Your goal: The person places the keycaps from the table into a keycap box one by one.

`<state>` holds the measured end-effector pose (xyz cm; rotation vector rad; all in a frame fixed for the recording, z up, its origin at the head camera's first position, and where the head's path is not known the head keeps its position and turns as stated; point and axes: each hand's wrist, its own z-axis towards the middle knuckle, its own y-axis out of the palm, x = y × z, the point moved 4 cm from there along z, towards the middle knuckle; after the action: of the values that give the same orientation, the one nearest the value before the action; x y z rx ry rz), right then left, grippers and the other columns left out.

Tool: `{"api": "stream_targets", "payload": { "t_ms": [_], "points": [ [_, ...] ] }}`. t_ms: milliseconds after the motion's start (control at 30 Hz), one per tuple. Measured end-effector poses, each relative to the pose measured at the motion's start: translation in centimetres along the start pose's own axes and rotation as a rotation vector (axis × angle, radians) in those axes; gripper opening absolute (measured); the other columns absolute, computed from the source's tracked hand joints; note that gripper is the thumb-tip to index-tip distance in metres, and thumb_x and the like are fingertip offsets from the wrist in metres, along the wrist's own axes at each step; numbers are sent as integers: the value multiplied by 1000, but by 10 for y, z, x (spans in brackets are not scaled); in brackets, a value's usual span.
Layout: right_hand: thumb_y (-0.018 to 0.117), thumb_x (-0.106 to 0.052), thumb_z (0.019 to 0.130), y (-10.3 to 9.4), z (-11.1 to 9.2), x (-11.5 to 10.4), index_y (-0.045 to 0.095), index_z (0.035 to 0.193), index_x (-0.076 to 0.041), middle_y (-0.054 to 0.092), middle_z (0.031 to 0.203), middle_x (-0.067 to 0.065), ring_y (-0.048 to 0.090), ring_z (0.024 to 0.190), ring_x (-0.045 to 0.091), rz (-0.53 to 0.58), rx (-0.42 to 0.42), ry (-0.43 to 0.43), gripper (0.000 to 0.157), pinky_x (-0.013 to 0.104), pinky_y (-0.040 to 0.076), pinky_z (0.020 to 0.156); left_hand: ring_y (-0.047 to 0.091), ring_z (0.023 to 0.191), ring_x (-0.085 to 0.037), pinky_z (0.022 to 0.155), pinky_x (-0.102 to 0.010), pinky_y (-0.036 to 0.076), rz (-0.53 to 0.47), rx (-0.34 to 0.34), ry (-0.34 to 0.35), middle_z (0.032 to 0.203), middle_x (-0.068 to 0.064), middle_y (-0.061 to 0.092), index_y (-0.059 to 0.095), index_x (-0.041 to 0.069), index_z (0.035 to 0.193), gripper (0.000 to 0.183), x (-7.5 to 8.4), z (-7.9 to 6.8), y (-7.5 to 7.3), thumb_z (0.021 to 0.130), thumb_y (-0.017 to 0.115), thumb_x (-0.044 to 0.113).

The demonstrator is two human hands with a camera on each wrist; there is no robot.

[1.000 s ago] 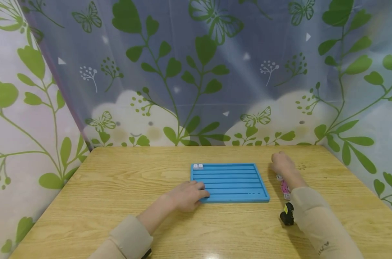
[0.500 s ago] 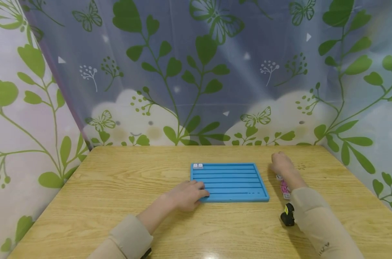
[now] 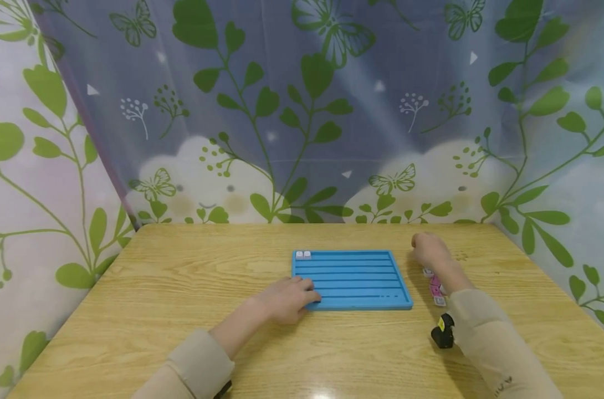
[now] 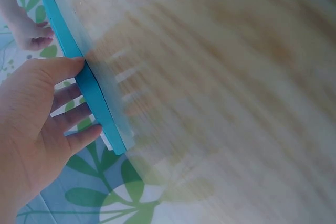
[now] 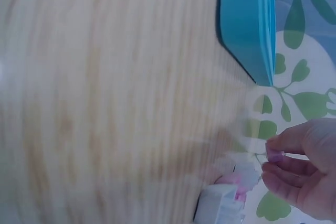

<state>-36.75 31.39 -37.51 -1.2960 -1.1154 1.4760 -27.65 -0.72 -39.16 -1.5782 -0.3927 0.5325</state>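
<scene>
My left hand holds the front-left corner of a blue ridged tray. In the left wrist view its thumb lies on the tray's outer wall and the other fingers reach behind that wall. Two white keycaps sit side by side in the tray's back-left corner. Beyond the tray's right side is my right hand. The right wrist view shows it pinching a small pink-purple keycap between thumb and fingers. Under that wrist, a short row of pink and white keycaps lies on the table, partly hidden by the arm.
The wooden table runs back to a curtain printed with leaves and butterflies. A black device is strapped at my right wrist, beside the beige sleeve.
</scene>
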Motion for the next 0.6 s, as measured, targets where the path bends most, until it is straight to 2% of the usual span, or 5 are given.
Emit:
{"api": "stream_targets", "payload": {
  "t_ms": [267, 600],
  "points": [
    [53, 5, 81, 2, 1, -8, 58, 101, 16, 55, 97, 28, 51, 95, 44, 49, 31, -39, 23, 50, 44, 81, 51, 101, -16, 85, -31, 45, 9, 9, 10, 113, -1, 53, 58, 19, 124, 33, 1, -1, -1, 92, 58, 22],
    [54, 2, 81, 4, 0, -19, 60, 104, 12, 58, 98, 25, 54, 91, 39, 92, 34, -115, 25, 46, 47, 76, 51, 102, -15, 87, -31, 44, 12, 7, 6, 113, 0, 53, 58, 20, 124, 33, 0, -1, -1, 92, 58, 22]
  ]
}}
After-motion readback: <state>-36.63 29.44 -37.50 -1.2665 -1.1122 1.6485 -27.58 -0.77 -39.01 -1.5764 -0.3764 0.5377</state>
